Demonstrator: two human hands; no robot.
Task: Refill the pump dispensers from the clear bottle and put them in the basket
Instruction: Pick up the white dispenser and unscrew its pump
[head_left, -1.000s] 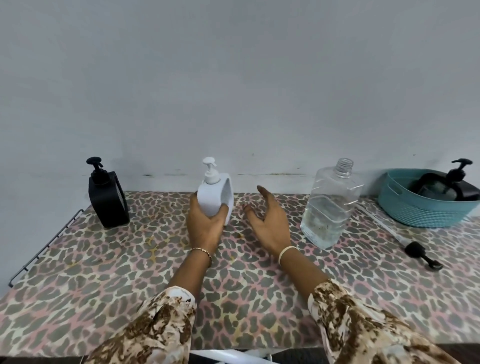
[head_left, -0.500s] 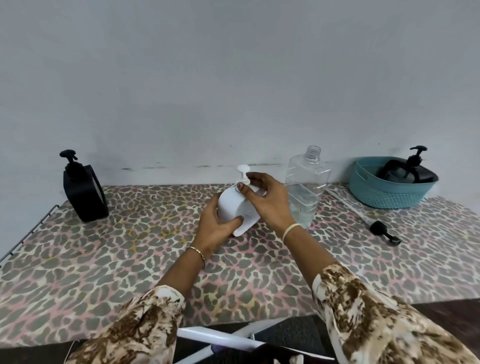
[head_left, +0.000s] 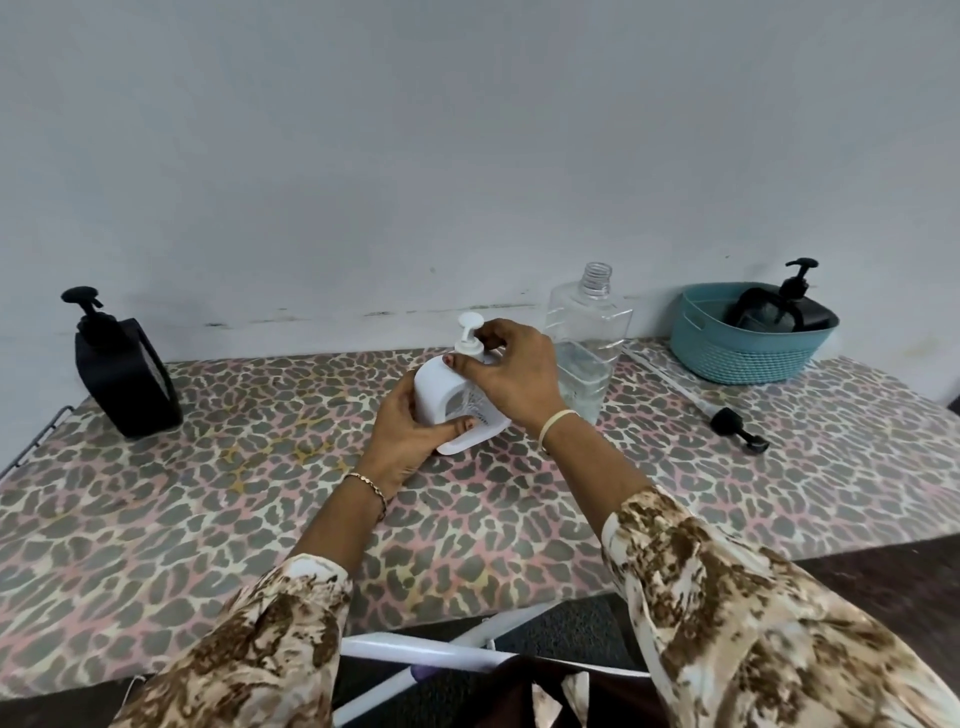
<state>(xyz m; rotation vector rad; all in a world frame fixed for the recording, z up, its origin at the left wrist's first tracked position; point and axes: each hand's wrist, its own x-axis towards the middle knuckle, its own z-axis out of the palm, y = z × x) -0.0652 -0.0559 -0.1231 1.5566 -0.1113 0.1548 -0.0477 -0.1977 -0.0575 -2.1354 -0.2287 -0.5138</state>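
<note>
At mid-table, left hand (head_left: 402, 436) grips the tilted white dispenser (head_left: 441, 397) body; right hand (head_left: 511, 376) pinches its pump collar.

Table, leopard-print cover (head_left: 249, 499), set against a pale wall. Items, left to right:

- Black pump dispenser (head_left: 124, 374), upright, far left, well apart from the rest.
- White pump dispenser (head_left: 434, 389), centre, tilted. Left hand (head_left: 402, 441) grips its body; right hand (head_left: 514, 379) pinches the pump's collar.
- Clear bottle (head_left: 587, 353), uncapped, upright, partly full of clear liquid, just behind the right hand.
- Loose black pump (head_left: 735, 428) with its tube, lying flat near the basket.
- Teal basket (head_left: 748, 358), far right, holding a second black dispenser (head_left: 784, 312).
</note>
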